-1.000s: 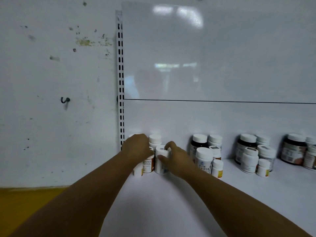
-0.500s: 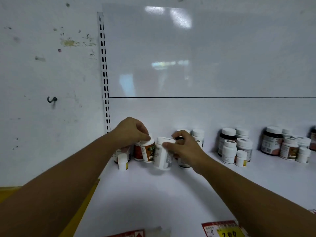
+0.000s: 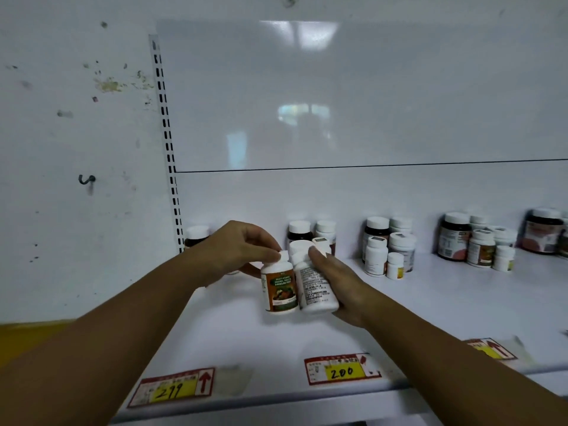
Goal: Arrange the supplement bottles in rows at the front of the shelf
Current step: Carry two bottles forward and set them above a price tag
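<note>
My left hand (image 3: 236, 250) grips the cap of a white bottle with an orange and green label (image 3: 279, 287), held above the white shelf (image 3: 246, 342). Beside it, touching it, my right hand (image 3: 339, 278) holds a white bottle with a text label (image 3: 313, 287) from its right side. Both bottles hang roughly upright over the middle of the shelf. More supplement bottles stand at the back: a dark one at the far left (image 3: 196, 236), a pair behind my hands (image 3: 310, 233), a group of several (image 3: 388, 244), and another group further right (image 3: 476, 241).
Price tags reading 299 (image 3: 173, 388) and 200 (image 3: 341, 368) are stuck along the shelf's front edge, with a third (image 3: 488, 348) at the right. A slotted upright (image 3: 166, 142) bounds the shelf on the left. A dark jar (image 3: 542, 230) stands at the far right.
Both hands have drawn away from the back wall toward the front, each carrying a bottle. The camera has tilted down, bringing the front edge and price tags into view.
</note>
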Action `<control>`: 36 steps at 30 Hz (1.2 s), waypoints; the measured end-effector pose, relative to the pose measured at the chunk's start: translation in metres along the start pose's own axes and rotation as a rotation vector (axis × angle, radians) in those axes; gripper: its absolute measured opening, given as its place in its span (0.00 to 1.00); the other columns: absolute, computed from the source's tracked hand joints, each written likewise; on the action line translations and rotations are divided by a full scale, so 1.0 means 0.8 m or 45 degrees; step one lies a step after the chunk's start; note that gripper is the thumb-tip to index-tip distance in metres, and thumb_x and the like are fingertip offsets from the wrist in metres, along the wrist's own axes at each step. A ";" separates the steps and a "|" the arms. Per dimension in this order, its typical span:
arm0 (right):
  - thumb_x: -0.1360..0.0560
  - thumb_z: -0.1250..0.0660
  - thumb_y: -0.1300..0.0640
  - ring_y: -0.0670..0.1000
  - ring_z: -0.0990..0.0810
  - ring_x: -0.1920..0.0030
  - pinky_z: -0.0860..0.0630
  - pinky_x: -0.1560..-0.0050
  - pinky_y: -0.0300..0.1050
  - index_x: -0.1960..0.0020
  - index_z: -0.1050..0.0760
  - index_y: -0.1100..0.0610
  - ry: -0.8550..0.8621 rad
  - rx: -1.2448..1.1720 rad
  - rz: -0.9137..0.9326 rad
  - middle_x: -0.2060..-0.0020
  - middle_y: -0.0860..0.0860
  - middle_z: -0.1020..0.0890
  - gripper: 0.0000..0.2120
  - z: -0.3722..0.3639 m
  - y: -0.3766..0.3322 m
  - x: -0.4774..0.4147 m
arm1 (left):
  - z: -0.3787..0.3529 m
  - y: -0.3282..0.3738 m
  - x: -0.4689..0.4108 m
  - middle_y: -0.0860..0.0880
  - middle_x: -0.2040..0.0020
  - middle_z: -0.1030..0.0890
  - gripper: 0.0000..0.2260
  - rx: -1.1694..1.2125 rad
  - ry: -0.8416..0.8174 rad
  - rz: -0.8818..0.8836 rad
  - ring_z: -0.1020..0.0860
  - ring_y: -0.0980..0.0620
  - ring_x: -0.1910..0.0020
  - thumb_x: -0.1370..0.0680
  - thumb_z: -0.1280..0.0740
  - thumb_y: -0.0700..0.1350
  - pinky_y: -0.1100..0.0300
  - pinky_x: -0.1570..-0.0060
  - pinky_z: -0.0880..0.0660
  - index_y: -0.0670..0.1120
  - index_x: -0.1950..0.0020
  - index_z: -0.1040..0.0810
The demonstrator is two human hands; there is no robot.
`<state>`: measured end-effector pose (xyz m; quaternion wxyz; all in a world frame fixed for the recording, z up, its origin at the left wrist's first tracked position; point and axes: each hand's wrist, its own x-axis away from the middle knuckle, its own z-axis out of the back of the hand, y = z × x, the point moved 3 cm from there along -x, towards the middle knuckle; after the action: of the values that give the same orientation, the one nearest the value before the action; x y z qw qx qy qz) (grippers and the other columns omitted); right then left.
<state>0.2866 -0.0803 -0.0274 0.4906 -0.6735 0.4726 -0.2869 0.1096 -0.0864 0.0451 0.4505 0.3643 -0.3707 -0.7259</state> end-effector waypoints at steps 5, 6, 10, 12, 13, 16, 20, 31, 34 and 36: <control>0.34 0.30 0.50 0.58 0.19 0.49 0.23 0.51 0.53 0.35 0.29 0.62 0.031 0.017 0.053 0.43 0.62 0.20 0.30 0.031 -0.009 0.022 | -0.033 0.003 0.007 0.49 0.58 0.14 0.05 0.060 0.016 0.016 0.16 0.52 0.60 0.29 0.29 0.36 0.63 0.66 0.21 0.45 0.58 0.16; 0.33 0.31 0.49 0.58 0.18 0.50 0.22 0.52 0.52 0.37 0.27 0.61 0.026 -0.020 0.042 0.45 0.61 0.19 0.28 0.035 -0.009 0.026 | -0.040 0.004 0.008 0.49 0.58 0.14 0.05 0.075 0.026 0.018 0.16 0.52 0.59 0.29 0.29 0.36 0.63 0.66 0.21 0.46 0.58 0.16; 0.32 0.35 0.44 0.53 0.16 0.52 0.20 0.57 0.47 0.41 0.24 0.54 -0.041 -0.170 -0.010 0.49 0.56 0.15 0.23 0.047 -0.006 0.040 | -0.061 0.009 0.013 0.50 0.56 0.14 0.07 0.120 0.068 0.008 0.16 0.53 0.58 0.28 0.30 0.36 0.62 0.64 0.21 0.48 0.60 0.15; 0.30 0.36 0.43 0.55 0.18 0.46 0.20 0.53 0.48 0.37 0.26 0.53 -0.113 -0.066 0.042 0.44 0.56 0.18 0.24 0.048 -0.007 0.049 | -0.068 0.012 0.015 0.50 0.55 0.14 0.08 0.131 0.062 0.005 0.16 0.53 0.57 0.28 0.30 0.36 0.62 0.64 0.21 0.48 0.61 0.15; 0.31 0.36 0.45 0.55 0.19 0.45 0.20 0.52 0.49 0.37 0.27 0.53 -0.122 -0.019 0.069 0.43 0.56 0.18 0.25 0.049 -0.007 0.053 | -0.071 0.013 0.016 0.50 0.54 0.14 0.08 0.130 0.059 0.005 0.16 0.53 0.56 0.28 0.30 0.36 0.62 0.64 0.21 0.48 0.61 0.15; 0.35 0.30 0.48 0.58 0.19 0.46 0.21 0.52 0.52 0.35 0.29 0.58 -0.022 0.035 0.111 0.44 0.59 0.18 0.30 0.056 -0.011 0.060 | -0.076 0.013 0.016 0.51 0.52 0.14 0.08 0.123 0.053 0.001 0.17 0.52 0.54 0.28 0.30 0.37 0.61 0.62 0.20 0.49 0.60 0.15; 0.36 0.29 0.48 0.59 0.19 0.45 0.22 0.51 0.53 0.37 0.28 0.59 0.077 0.091 0.144 0.44 0.60 0.18 0.31 0.059 -0.019 0.063 | -0.076 0.011 0.012 0.52 0.52 0.14 0.07 0.127 0.005 -0.020 0.17 0.51 0.53 0.28 0.30 0.37 0.59 0.60 0.19 0.49 0.59 0.15; 0.34 0.31 0.48 0.58 0.19 0.45 0.23 0.45 0.56 0.42 0.25 0.56 0.170 0.288 0.192 0.47 0.57 0.17 0.23 0.058 -0.042 0.067 | -0.062 0.008 -0.020 0.51 0.53 0.14 0.08 0.160 -0.144 -0.121 0.16 0.51 0.54 0.29 0.29 0.37 0.58 0.61 0.19 0.50 0.59 0.14; 0.35 0.30 0.50 0.56 0.19 0.48 0.23 0.45 0.54 0.45 0.24 0.56 0.162 0.341 0.171 0.51 0.55 0.16 0.21 0.072 -0.048 0.073 | -0.072 0.006 -0.028 0.50 0.52 0.14 0.07 0.146 -0.146 -0.112 0.17 0.50 0.53 0.29 0.29 0.37 0.53 0.56 0.18 0.49 0.58 0.15; 0.35 0.31 0.50 0.55 0.20 0.48 0.25 0.44 0.55 0.45 0.24 0.56 0.157 0.369 0.156 0.53 0.54 0.17 0.20 0.084 -0.053 0.079 | -0.084 0.007 -0.032 0.50 0.52 0.14 0.07 0.140 -0.163 -0.102 0.16 0.50 0.53 0.29 0.29 0.38 0.54 0.56 0.18 0.49 0.58 0.15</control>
<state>0.3831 -0.1092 -0.0167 0.5692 -0.5469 0.4955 -0.3625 0.1782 -0.0785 0.0245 0.3760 0.3559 -0.4231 -0.7437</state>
